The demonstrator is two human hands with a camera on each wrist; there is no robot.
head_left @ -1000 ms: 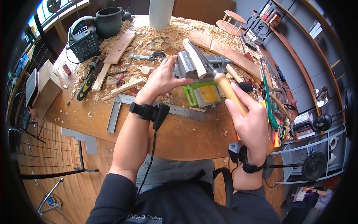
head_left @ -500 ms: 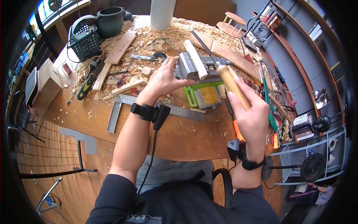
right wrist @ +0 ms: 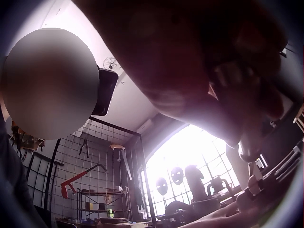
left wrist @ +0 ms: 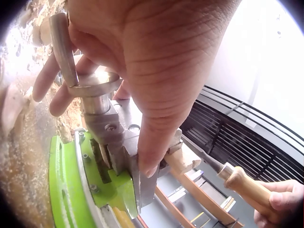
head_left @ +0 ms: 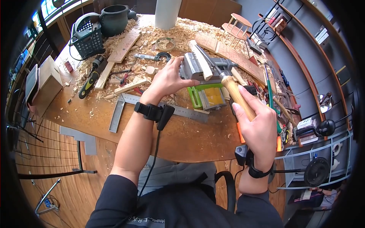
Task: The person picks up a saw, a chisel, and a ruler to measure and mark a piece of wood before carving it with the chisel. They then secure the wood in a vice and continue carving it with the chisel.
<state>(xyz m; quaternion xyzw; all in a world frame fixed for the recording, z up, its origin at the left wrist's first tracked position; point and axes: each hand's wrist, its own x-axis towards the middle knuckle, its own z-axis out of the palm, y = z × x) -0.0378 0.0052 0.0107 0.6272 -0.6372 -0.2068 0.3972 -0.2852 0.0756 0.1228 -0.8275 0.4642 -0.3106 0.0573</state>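
A metal bench vise (head_left: pixel 193 67) grips a pale wooden strip (head_left: pixel 202 62) that slants up above the vise. My left hand (head_left: pixel 165 80) rests spread over the vise's near left end, its thumb lying straight along the metal side (left wrist: pixel 152 142). Behind the vise's T-shaped screw handle (left wrist: pixel 61 50) the other fingers stretch out. In my right hand (head_left: pixel 261 127) I grip the light wooden handle of a file (head_left: pixel 232 85), index finger along it. The file's dark blade lies along the right side of the strip. The right wrist view is mostly dark.
A green part (head_left: pixel 194 98) shows below the vise. A steel square (head_left: pixel 116 117) lies nearer me. Left are a micrometer (head_left: pixel 150 57), boards (head_left: pixel 124 45) and a utility knife (head_left: pixel 89 84); shavings cover the back. Several hand tools crowd the right, including a green-handled one (head_left: pixel 270 91).
The file swung off the strip to the right, its tip further away, then came back against the strip's side. My right hand sits slightly lower and further right; the left hand stays on the vise.
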